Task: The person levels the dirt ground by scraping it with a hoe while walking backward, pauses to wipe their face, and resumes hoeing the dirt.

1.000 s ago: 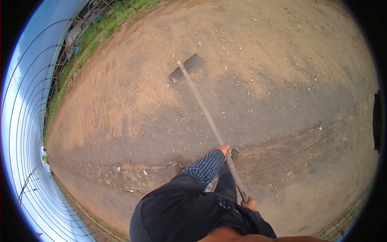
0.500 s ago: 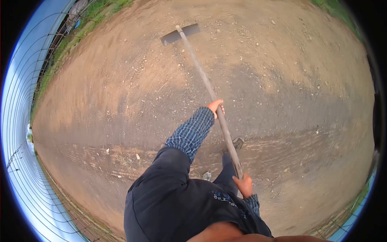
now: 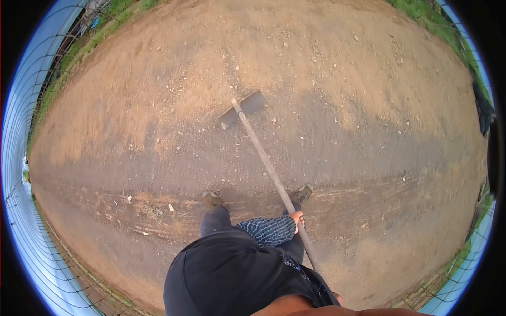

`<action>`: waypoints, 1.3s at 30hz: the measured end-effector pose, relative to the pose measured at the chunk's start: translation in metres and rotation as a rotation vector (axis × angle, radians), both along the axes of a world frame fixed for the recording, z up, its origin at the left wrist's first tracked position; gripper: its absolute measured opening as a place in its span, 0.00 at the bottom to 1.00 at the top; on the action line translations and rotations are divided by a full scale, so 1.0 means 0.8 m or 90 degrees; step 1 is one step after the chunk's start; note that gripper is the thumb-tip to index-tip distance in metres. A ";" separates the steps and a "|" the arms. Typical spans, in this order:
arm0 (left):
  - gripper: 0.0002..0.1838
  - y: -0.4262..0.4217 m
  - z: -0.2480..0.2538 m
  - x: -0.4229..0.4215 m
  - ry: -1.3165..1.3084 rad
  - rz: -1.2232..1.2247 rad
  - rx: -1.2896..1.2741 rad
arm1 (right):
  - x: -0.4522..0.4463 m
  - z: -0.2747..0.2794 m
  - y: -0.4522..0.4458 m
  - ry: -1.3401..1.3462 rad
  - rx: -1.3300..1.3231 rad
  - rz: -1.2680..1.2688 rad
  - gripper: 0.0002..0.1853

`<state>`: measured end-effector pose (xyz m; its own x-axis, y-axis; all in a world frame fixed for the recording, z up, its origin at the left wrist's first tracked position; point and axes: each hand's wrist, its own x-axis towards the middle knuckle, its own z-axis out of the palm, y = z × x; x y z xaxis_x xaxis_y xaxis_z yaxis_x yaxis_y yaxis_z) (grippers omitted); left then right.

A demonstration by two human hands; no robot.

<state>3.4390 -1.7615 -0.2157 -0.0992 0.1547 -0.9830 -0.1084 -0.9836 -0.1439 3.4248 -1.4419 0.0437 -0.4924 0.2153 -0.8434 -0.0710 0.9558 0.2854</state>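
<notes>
A hoe with a long wooden handle (image 3: 266, 160) and a wide flat metal blade (image 3: 252, 103) slants across the view. Its blade rests on the dirt ahead of my feet. My left hand (image 3: 298, 217), at the end of a checked sleeve (image 3: 271, 230), is closed around the handle's lower part. Down by my body, a small bit of my right hand (image 3: 338, 299) shows near the handle's end. Dark clothing covers most of that hand and the handle's tip, and its fingers are largely hidden.
Loose pebbles dot the dirt ground (image 3: 158, 105). My two shoes (image 3: 212, 198) stand on a ridged strip of soil. A wire fence (image 3: 23, 116) curves along the left, with grass (image 3: 68, 68) beside it. More grass (image 3: 435, 23) grows at the upper right.
The hoe blade has come back over the ground toward my feet. Both hands have drawn in toward my body along with the handle, and my left shoe now shows fully.
</notes>
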 end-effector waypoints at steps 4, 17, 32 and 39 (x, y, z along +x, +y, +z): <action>0.08 -0.162 -0.075 0.003 0.038 0.061 -0.111 | -0.005 -0.098 -0.139 0.057 -0.152 0.089 0.17; 0.15 -0.468 -0.059 -0.008 -0.082 -0.158 -0.496 | -0.047 -0.180 -0.373 0.073 -0.478 0.122 0.19; 0.07 0.120 0.106 -0.146 0.033 0.179 0.282 | -0.289 0.152 0.053 0.216 0.102 0.392 0.10; 0.07 -0.001 -0.001 -0.070 0.043 0.273 0.165 | -0.248 0.010 -0.067 0.144 0.053 0.398 0.09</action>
<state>3.3830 -1.7625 -0.2163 -0.2691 0.3250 -0.9066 0.2799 -0.8743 -0.3965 3.2267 -1.4955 0.0513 -0.7084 -0.1090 -0.6974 -0.5344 0.7283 0.4290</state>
